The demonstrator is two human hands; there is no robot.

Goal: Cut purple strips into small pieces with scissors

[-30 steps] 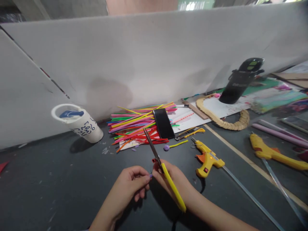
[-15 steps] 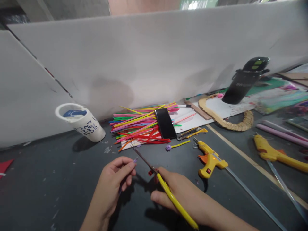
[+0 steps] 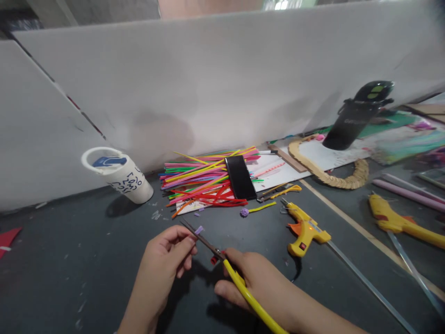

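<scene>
My left hand is closed in a pinch on a purple pipe cleaner, whose short end sticks out past the fingertips. In my right hand are scissors with yellow handles. Their dark blades lie across the purple end, right beside my left fingertips. Small purple snippets lie on the table just beyond. Farther off, a purple ball on a yellow-green stem rests near a pile of coloured pipe cleaners.
A black phone lies on the pile's right side. At left stands a white cup. Yellow glue guns lie on the right, with a ring of tan pieces and a black bottle behind. A white panel closes the back.
The scissors have moved left and their blades now cross the purple end by my left fingers. Purple snippets now show on the table. My left hand has hardly moved.
</scene>
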